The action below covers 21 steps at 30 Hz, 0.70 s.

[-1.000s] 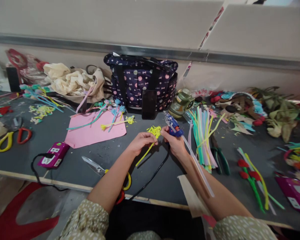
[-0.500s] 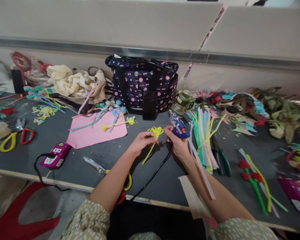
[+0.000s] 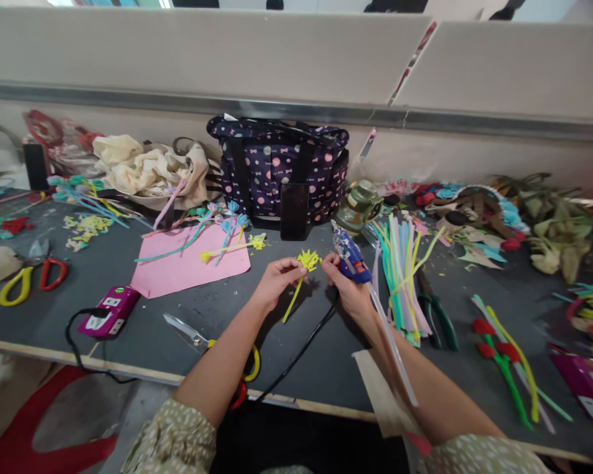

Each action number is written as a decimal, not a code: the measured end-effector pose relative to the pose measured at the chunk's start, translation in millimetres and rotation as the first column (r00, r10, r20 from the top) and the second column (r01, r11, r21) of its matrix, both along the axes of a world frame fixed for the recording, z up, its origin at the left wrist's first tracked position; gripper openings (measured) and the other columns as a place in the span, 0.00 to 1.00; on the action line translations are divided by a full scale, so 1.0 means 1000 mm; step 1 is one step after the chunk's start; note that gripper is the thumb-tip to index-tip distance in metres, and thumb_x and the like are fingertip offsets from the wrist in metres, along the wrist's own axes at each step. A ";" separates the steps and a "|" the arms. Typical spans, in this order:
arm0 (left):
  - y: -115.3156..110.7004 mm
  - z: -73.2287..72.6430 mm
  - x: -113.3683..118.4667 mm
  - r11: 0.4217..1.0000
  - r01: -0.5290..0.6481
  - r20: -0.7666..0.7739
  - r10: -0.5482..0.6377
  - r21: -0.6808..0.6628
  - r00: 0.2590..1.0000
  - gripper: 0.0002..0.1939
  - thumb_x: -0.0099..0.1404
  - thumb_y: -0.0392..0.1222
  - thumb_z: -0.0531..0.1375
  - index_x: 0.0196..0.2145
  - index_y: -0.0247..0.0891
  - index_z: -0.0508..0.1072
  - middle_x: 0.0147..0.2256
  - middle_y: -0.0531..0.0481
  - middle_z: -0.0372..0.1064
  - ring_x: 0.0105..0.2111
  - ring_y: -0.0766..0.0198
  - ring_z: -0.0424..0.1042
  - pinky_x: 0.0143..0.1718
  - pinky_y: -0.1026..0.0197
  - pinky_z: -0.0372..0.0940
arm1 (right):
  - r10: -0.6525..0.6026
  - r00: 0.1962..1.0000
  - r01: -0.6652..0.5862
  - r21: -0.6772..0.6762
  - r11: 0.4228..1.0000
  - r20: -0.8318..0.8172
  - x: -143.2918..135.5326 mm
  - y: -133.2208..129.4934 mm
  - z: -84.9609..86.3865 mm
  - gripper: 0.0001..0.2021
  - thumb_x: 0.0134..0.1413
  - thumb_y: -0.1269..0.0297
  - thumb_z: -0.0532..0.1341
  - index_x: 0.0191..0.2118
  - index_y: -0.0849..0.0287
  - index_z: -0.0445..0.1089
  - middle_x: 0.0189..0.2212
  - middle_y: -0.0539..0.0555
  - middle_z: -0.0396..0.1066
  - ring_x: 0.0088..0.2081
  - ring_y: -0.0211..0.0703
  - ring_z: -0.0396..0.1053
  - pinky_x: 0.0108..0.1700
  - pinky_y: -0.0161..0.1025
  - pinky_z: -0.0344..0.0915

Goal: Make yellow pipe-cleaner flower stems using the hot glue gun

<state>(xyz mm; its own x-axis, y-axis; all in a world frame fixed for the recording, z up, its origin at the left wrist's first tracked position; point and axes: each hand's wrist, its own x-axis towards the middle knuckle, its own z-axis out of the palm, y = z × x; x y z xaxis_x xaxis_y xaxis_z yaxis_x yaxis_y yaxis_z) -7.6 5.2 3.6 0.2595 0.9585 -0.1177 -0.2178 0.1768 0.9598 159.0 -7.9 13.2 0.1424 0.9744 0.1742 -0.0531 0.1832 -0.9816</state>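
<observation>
The hands (image 3: 281, 280) hold a yellow flower (image 3: 307, 261) and unreadably marked glue gun (image 3: 350, 258).

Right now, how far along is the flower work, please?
Blue flowers by the pink sheet look done. The left hand holds a yellow flower, the right hand a glue gun, so this flower seems in progress. The bundled coloured stems look unused; how many flowers remain, I cannot tell.
</observation>
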 end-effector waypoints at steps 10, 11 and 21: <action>-0.002 -0.001 0.002 1.000 -0.012 -0.094 0.013 0.009 0.995 0.06 0.52 0.41 0.63 0.24 0.36 0.72 0.21 0.54 0.67 0.22 0.70 0.63 0.26 0.67 0.57 | 0.019 0.990 -0.034 0.104 0.994 0.142 0.002 -0.002 0.004 0.07 0.49 0.60 0.66 0.33 0.53 0.68 0.34 0.51 0.69 0.33 0.42 0.66 0.39 0.42 0.64; -0.002 -0.001 0.003 1.000 -0.012 -0.096 0.012 0.010 0.995 0.06 0.52 0.41 0.63 0.24 0.36 0.72 0.21 0.54 0.67 0.22 0.70 0.63 0.26 0.67 0.57 | 0.016 0.988 -0.034 0.111 0.993 0.154 0.002 -0.002 0.003 0.07 0.49 0.60 0.66 0.33 0.52 0.68 0.33 0.51 0.69 0.33 0.42 0.66 0.38 0.42 0.64; -0.003 0.002 0.003 1.000 0.007 -0.081 -0.006 0.009 0.997 0.05 0.51 0.39 0.63 0.24 0.36 0.72 0.22 0.53 0.67 0.22 0.71 0.63 0.27 0.67 0.58 | -0.024 0.967 -0.017 0.159 0.987 0.252 0.000 -0.002 -0.001 0.07 0.50 0.60 0.64 0.35 0.54 0.70 0.29 0.49 0.68 0.28 0.38 0.63 0.34 0.38 0.62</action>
